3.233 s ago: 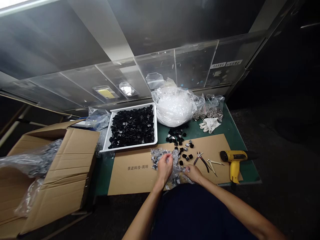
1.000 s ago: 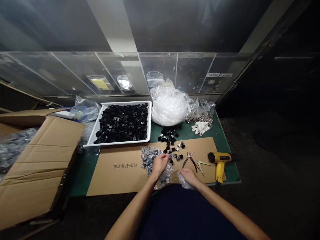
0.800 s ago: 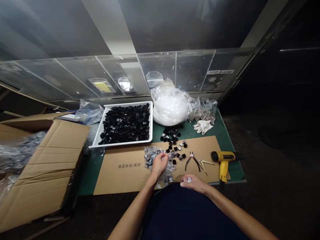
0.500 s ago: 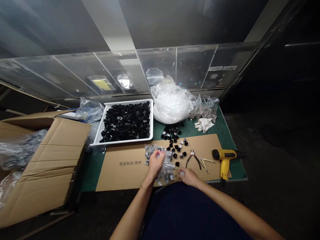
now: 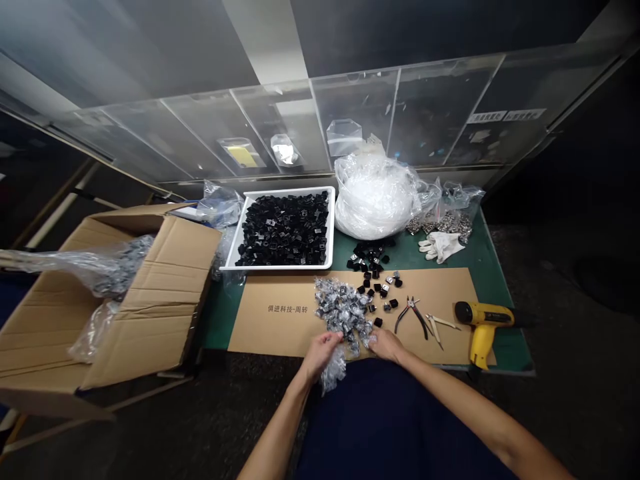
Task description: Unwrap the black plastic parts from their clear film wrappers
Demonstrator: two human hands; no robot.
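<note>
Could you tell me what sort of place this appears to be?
It looks like a factory assembly or packing workstation: a white tray full of small black parts, a yellow heat gun and pliers on a cardboard sheet, and bagged metal pieces behind.

Crinkled, glossy clear plastic is seen on the swollen bag (image 5: 375,200), and smooth white plastic on the tray (image 5: 331,230). The sheet (image 5: 280,333) is made of matt brown cardboard; soft, dull white cloth is shown by the glove (image 5: 443,247).
</note>
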